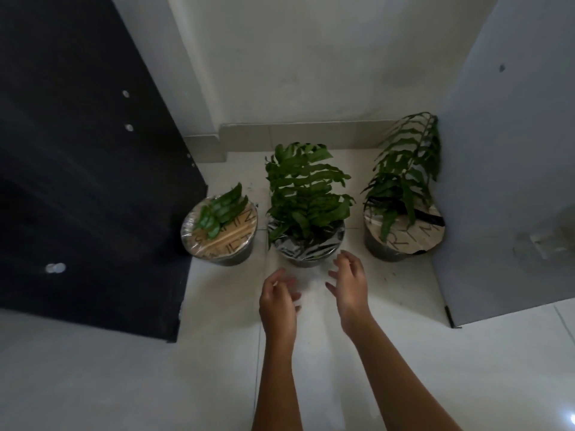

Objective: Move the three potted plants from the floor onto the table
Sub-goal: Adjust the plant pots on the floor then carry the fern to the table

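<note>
Three potted plants stand in a row on the white tiled floor in a wall recess. The left pot [219, 236] has a cardboard cover wrapped in clear film and a few short leaves. The middle pot [306, 244] is wrapped in shiny film and carries a bushy fern. The right pot [403, 234] has a cardboard cover with black tape and a tall fern leaning on the wall. My left hand [278, 298] and my right hand [350, 283] hover just in front of the middle pot, fingers spread, touching nothing. No table is in view.
A dark panel [87, 169] with round white marks stands close on the left, next to the left pot. A grey wall [504, 181] juts out on the right beside the right pot. White wall and skirting close the back. Open floor tiles [124, 384] lie in front.
</note>
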Action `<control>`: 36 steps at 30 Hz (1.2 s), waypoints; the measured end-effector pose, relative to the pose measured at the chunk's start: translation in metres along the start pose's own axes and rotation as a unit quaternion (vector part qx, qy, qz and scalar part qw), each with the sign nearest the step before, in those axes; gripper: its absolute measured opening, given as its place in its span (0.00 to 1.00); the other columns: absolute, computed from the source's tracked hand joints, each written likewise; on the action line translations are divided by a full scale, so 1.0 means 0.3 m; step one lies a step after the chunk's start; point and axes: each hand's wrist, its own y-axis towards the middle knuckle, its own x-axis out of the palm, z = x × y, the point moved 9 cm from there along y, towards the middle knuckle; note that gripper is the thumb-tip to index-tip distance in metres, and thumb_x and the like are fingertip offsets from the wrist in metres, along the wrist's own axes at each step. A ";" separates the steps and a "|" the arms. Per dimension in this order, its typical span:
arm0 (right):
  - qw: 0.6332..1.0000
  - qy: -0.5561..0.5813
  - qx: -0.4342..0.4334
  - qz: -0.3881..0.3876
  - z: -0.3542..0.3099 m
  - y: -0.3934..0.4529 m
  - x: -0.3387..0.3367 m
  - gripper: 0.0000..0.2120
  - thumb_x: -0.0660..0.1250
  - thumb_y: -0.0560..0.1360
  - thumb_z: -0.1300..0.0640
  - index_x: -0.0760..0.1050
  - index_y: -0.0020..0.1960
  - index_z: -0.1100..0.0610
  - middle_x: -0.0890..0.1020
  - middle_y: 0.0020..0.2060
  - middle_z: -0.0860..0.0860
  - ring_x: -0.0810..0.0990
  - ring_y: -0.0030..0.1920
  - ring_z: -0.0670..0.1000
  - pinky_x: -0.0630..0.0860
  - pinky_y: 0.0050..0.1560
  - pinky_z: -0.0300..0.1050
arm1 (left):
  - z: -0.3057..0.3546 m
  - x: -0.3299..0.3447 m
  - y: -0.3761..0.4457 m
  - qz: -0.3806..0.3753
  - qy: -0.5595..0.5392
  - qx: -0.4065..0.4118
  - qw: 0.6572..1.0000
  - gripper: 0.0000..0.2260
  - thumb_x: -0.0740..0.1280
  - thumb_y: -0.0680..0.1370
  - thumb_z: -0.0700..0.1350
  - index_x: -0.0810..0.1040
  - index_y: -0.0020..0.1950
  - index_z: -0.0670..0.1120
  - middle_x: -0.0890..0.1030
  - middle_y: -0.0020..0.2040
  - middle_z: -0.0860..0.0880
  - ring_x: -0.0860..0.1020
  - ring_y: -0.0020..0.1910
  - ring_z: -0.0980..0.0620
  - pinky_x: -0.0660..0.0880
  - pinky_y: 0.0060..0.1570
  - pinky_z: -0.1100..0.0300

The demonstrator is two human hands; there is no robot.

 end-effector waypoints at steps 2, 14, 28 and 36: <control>1.000 0.004 0.004 -0.002 -0.009 0.016 0.003 0.20 0.55 0.85 0.48 0.66 0.77 0.48 0.73 0.73 0.53 0.75 0.69 0.58 0.73 0.71 0.59 | 0.030 -0.004 0.028 0.000 -0.014 -0.007 1.000 0.14 0.56 0.87 0.45 0.75 0.69 0.55 0.82 0.59 0.52 0.83 0.48 0.50 0.81 0.47 0.52; 0.996 0.068 -0.003 -0.065 -0.085 0.107 0.063 0.21 0.54 0.86 0.47 0.65 0.78 0.43 0.72 0.73 0.44 0.70 0.73 0.50 0.65 0.77 0.54 | 0.071 0.098 0.183 -0.033 -0.096 -0.059 0.993 0.20 0.52 0.87 0.52 0.69 0.78 0.55 0.75 0.74 0.48 0.76 0.70 0.43 0.75 0.67 0.45; 0.994 0.066 0.004 -0.090 -0.126 0.176 0.087 0.16 0.51 0.85 0.45 0.67 0.71 0.35 0.74 0.72 0.44 0.71 0.73 0.49 0.66 0.76 0.55 | 0.145 0.186 0.119 -0.002 -0.140 -0.098 0.985 0.24 0.49 0.87 0.57 0.66 0.80 0.51 0.69 0.79 0.45 0.68 0.77 0.43 0.64 0.77 0.44; 0.997 0.040 0.025 -0.061 -0.374 0.031 0.072 0.19 0.49 0.84 0.40 0.68 0.72 0.40 0.75 0.61 0.41 0.73 0.59 0.43 0.69 0.67 0.47 | 0.418 0.170 -0.114 0.013 -0.165 -0.129 0.978 0.24 0.50 0.86 0.58 0.62 0.82 0.52 0.66 0.81 0.45 0.65 0.78 0.43 0.63 0.78 0.46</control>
